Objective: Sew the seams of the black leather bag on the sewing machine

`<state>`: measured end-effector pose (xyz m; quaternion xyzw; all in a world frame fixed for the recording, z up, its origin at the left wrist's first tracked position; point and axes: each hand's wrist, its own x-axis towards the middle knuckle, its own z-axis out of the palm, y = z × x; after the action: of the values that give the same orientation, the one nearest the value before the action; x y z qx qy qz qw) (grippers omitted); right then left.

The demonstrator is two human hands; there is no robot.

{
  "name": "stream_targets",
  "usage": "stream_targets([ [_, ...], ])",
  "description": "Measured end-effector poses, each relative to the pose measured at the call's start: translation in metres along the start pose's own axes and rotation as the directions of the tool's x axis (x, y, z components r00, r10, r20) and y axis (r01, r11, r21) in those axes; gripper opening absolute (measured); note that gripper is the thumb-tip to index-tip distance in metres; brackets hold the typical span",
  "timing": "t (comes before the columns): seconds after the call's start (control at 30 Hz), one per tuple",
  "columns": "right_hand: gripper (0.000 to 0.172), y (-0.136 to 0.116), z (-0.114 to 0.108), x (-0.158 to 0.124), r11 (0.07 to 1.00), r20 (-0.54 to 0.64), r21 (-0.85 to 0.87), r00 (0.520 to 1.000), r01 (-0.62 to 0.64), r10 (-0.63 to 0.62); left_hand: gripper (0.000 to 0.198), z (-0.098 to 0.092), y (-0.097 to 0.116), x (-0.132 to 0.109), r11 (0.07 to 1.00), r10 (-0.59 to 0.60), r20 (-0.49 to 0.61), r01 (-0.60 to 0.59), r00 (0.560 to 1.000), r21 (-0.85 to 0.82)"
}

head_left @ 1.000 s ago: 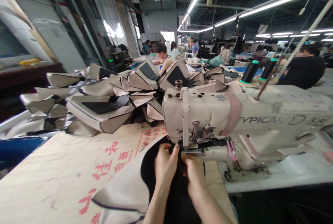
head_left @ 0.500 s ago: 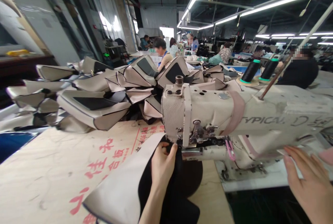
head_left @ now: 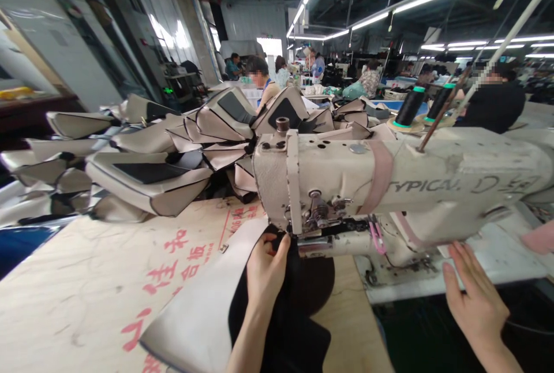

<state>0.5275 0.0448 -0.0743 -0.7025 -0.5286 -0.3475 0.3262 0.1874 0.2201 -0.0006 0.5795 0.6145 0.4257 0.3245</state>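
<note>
My left hand is closed, thumb and fingers pinching the edge of a sewing piece right beside the presser area of the sewing machine. That piece has a black fabric part and a cream leather-like panel spreading left over the board. Its edge under the machine head is partly hidden by my fingers. My right hand has its fingers stretched out, fingertips at the underside of the machine body on the right. A small white thing shows by those fingertips; I cannot make out what it is.
A pile of sewn cream-and-black covers lies behind the wooden board with red lettering. Black thread cones stand behind the machine arm. A pink clip hangs below it. Several people work at tables farther back.
My right hand has moved left and closer in under the machine body. My left hand keeps its pinch on the piece. The view has shifted slightly.
</note>
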Motion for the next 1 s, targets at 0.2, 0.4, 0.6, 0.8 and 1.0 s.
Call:
stream_targets([
  [0.2,0.037,0.000,-0.024,0.046,0.995,0.027,0.077,0.998,-0.059,0.057,0.038,0.000,0.000,-0.005,1.000,-0.018,-0.025,0.018,1.000,-0.012],
  [0.4,0.047,-0.012,-0.024,0.045,0.994,0.048,0.054,0.994,-0.099,0.096,0.035,0.004,-0.001,0.002,1.000,-0.025,0.003,0.025,1.000,-0.006],
  [0.6,0.047,-0.014,-0.019,0.048,0.996,0.047,0.014,0.996,-0.083,0.082,0.029,0.006,0.000,0.022,0.995,0.010,0.013,-0.011,1.000,0.098],
  [0.8,0.046,-0.007,-0.020,0.046,0.999,0.042,-0.021,0.999,-0.035,0.036,0.026,0.006,-0.002,0.035,0.989,0.099,0.025,-0.101,0.995,0.105],
  [1.0,0.046,0.004,-0.024,0.046,0.998,0.044,-0.053,0.999,0.017,-0.015,0.023,0.005,-0.002,0.036,0.994,0.101,0.037,-0.102,0.994,0.048],
])
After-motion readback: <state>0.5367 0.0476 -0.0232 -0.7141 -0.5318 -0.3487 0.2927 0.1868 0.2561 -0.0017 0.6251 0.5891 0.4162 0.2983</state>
